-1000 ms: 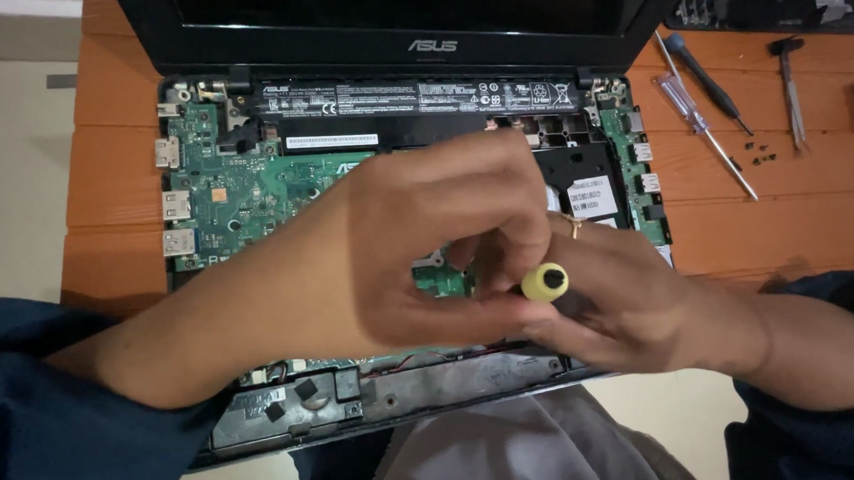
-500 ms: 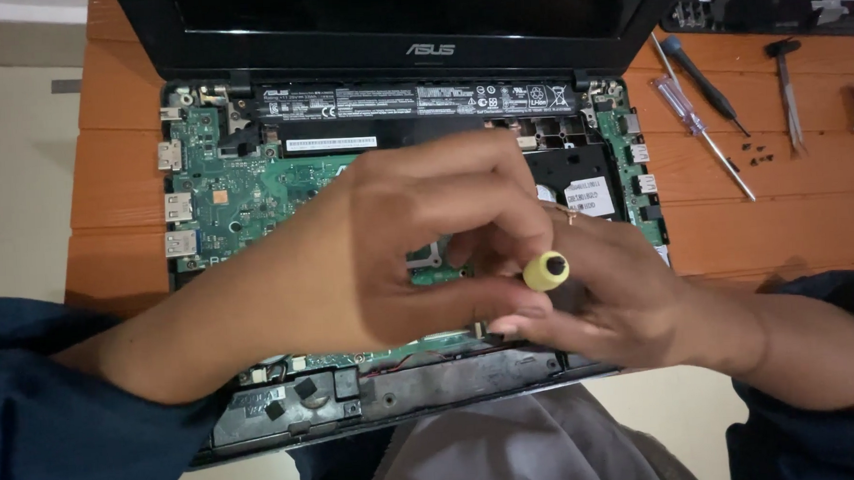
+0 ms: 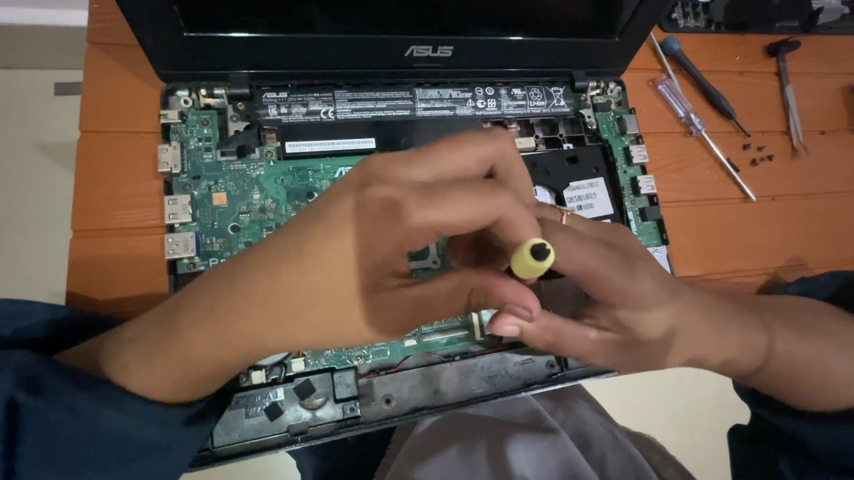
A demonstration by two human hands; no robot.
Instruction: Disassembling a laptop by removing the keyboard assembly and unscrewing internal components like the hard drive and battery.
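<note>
Orange-brown slatted wooden table, pale floor at left. On it, an opened black laptop, bottom cover off, green motherboard bared on the left, long black battery across the top under the hinge, hard drive at right.

Over the middle of the board, left hand curled, fingers bent down and closed toward the thumb, fingertips just beside the yellow screwdriver handle. Right hand meeting it from the right, fingers wrapped round the handle, seen end-on with its black cap up; shaft and tip hidden beneath the hands. Both hands touching, pressed close together.

Dark blue sleeves at both lower corners, grey cloth at the near edge.

Well apart, upper right: two more screwdrivers, a small hammer-like tool, loose black screws between them.
</note>
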